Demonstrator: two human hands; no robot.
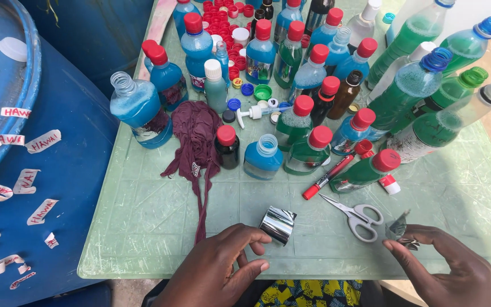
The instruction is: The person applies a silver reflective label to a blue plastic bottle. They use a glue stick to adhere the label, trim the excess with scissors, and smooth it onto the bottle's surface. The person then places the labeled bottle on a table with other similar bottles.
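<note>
Down at the near edge of the pale green plastic table [143, 227], the left hand [217, 267] pinches a small roll of shiny silver foil tape [278, 224] between thumb and fingertips, the roll resting on the tabletop. The right hand [444, 267] grasps a small cut scrap of the same silvery material [397, 228] between thumb and forefinger, near the near-right corner. Between the two hands lie white-handled scissors [358, 216], blades pointing away to the left, untouched. I judge a piece has just been cut from the roll and is being readied for sticking on; placing it would call for a free bottle brought close and a steady pinch on the scrap's edge. Further back, the middle and far side of the table are crowded with plastic bottles: red-capped ones [197, 42] holding blue liquid, others [364, 170] holding green liquid, some lying tilted toward the right edge. An uncapped bottle [137, 111] of blue liquid stands near the left edge. A small dark bottle [226, 146] stands beside a maroon cloth [197, 136]. A red marker [327, 177] lies just beyond the scissors. Loose red caps [222, 11] heap at the far edge. A blue drum [58, 170] stands left of the table.
</note>
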